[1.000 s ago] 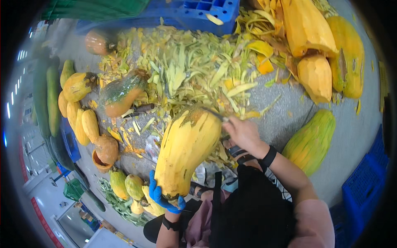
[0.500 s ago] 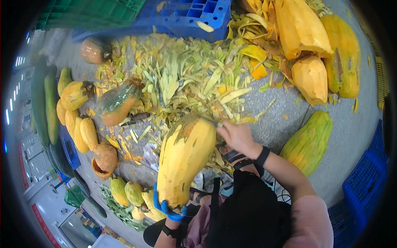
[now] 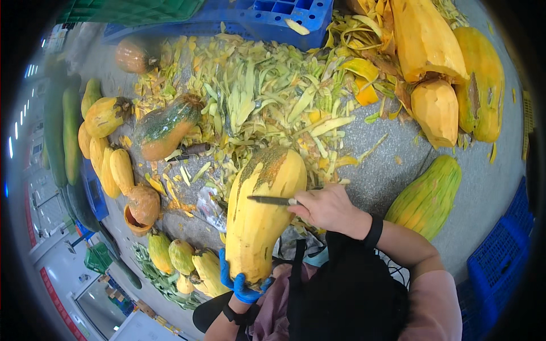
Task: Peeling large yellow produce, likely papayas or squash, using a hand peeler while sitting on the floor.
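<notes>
A large, long pumpkin (image 3: pixel 259 219) stands tilted in front of me, mostly pared to pale yellow, with rough brown-green skin left at its upper end. My left hand (image 3: pixel 245 288), in a blue glove, cups its lower end. Bare, my right hand (image 3: pixel 330 209) is closed round the handle of a slim peeling knife (image 3: pixel 270 200). Its dark narrow blade lies across the pumpkin's upper middle, pointing left; whether the edge touches the surface I cannot tell. Just beyond the pumpkin, a heap of green and yellow peelings (image 3: pixel 250 96) covers the ground.
Several small pumpkins (image 3: pixel 108 116) line the left side, and a green-orange one (image 3: pixel 168 128) lies by the peelings. Large peeled pumpkins (image 3: pixel 426 40) stand at the far right. A green-striped one (image 3: pixel 426 196) rests near my right arm. Behind the heap is a blue pallet (image 3: pixel 227 20).
My right hand has come nearer along the pumpkin from its upper right edge, and the blade now shows across its face. The left hand keeps hold of the lower end; the view has shifted slightly.
</notes>
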Demonstrator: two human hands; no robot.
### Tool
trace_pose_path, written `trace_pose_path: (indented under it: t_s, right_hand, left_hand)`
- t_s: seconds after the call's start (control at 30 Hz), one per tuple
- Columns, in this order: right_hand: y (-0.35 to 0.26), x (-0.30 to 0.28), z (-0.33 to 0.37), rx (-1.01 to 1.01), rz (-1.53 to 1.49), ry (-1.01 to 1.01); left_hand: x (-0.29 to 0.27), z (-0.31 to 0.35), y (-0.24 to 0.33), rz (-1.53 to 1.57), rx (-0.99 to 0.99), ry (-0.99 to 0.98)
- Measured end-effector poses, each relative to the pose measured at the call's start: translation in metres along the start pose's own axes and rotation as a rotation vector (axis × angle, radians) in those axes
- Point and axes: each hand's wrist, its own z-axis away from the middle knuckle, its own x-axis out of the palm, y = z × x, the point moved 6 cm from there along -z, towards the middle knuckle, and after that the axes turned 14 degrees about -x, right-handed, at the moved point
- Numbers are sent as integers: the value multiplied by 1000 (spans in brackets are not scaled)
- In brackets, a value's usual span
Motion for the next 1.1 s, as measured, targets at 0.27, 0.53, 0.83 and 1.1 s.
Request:
trace_pose_path:
  t_s: [0.27,0.53,0.83,1.1]
  right_hand:
    - [74,7,11,147,295,129]
    - [-12,2,-5,0,-28,-114]
    - [-30,2,-4,-203,-66,18]
    - [66,-7,-3,179,256,-18]
  left_hand:
    - [7,-1,-1,19,45,-30]
    - [3,0,-5,11,12,-18]
    - [-2,-16,-4,-10,-74,121]
    - [11,15,-14,25,1,13]
